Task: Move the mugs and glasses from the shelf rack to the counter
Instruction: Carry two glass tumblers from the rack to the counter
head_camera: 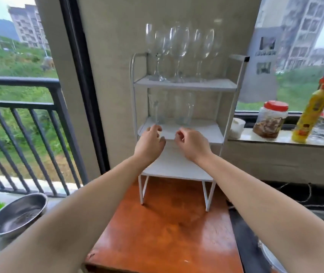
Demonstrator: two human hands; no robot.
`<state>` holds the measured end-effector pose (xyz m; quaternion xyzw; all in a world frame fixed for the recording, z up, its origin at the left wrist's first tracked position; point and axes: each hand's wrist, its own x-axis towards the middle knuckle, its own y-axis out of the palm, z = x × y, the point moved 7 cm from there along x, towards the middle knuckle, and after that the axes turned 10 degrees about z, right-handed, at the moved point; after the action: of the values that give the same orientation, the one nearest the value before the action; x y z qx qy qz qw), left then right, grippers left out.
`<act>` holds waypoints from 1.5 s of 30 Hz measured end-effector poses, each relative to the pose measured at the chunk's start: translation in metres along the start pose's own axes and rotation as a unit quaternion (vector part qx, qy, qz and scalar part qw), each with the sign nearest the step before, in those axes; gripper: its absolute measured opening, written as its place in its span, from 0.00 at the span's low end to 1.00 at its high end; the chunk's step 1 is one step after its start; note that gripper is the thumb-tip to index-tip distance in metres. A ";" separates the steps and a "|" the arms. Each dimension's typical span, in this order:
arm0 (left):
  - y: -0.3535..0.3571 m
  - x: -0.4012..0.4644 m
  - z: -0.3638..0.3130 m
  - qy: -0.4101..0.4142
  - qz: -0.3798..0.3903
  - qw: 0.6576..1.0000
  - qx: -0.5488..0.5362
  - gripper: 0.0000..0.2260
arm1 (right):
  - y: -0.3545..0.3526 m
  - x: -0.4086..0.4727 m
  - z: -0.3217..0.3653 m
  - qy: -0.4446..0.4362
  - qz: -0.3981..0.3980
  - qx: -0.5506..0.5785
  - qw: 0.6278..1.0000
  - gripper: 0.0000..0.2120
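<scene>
Head view, my hands: my left hand (150, 139) and right hand (191, 143) both hang at the near edge of the middle shelf, fingers loosely curled and parted, gripping nothing.

Head view, middle shelf: two clear tumblers, the left tumbler (157, 111) and the right tumbler (183, 111), stand far back on the shelf rack (180, 133), one beyond each hand, not touched.

Head view, top shelf: a tight cluster of wine glasses (179, 48) stands upright, stems close together.

Head view, counter: the orange counter (167, 229) lies near me, bare in front of the rack's legs.

Risk, tumblers: they are nearly invisible against the pale wall, so I may misjudge my reach and knock one over.

Risk, top shelf: lifting a tumbler too high could strike the shelf above and shake the wine glasses into each other.

Risk, rack: it looks light on thin legs; a push from my forearms might shift or tip it.
</scene>
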<state>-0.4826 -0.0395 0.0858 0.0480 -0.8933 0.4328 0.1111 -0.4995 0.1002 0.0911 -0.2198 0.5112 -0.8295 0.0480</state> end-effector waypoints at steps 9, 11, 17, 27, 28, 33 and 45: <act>-0.006 0.075 0.007 -0.059 -0.047 0.990 -0.123 0.32 | -0.030 0.078 -0.053 0.162 -0.137 0.177 0.961 0.18; -0.007 0.088 0.016 -0.097 -0.057 0.970 -0.215 0.25 | -0.024 0.091 -0.061 0.190 -0.107 0.229 0.949 0.13; 0.004 0.118 0.025 -0.126 -0.005 0.917 -0.379 0.10 | -0.013 0.108 -0.063 0.216 -0.065 0.394 0.891 0.19; 0.012 0.101 0.004 -0.129 0.017 0.873 -0.470 0.12 | -0.020 0.091 -0.053 0.231 -0.083 0.335 0.910 0.19; 0.013 0.095 0.001 -0.126 0.018 0.875 -0.467 0.14 | -0.021 0.085 -0.052 0.237 -0.091 0.340 0.906 0.19; 0.012 0.059 -0.013 -0.112 0.014 0.873 -0.474 0.13 | -0.026 0.046 -0.048 0.244 -0.123 0.344 0.898 0.18; 0.039 -0.060 -0.059 -0.007 0.006 0.893 -0.450 0.10 | -0.067 -0.114 -0.065 0.221 -0.222 0.375 0.873 0.18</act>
<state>-0.4224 0.0303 0.0770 -0.0096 -0.9936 -0.0151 0.1115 -0.4147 0.2202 0.0887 -0.1042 0.0969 -0.9746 -0.1728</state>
